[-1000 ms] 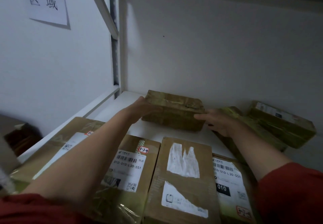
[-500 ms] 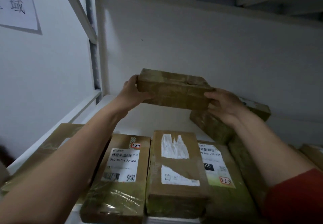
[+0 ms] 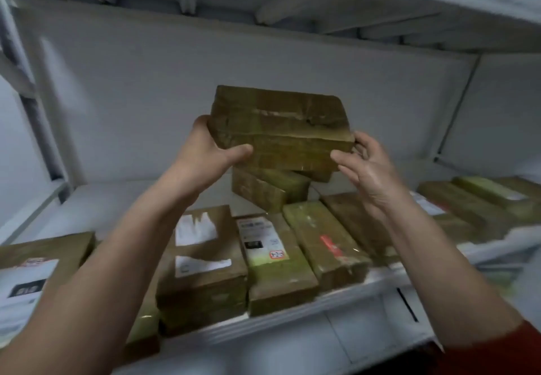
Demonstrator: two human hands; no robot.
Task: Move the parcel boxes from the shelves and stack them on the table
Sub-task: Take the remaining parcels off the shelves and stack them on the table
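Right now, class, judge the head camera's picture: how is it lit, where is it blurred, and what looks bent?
Head view: dim, flat, greenish light; the lifted box between left hand and right hand is sharpest; shelved boxes smear, worst at far right; the shelf post at left leans from wide-lens distortion.

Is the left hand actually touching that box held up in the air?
Touching. The head view shows the left hand gripping the box, thumb on its front face, fingers round its left end.
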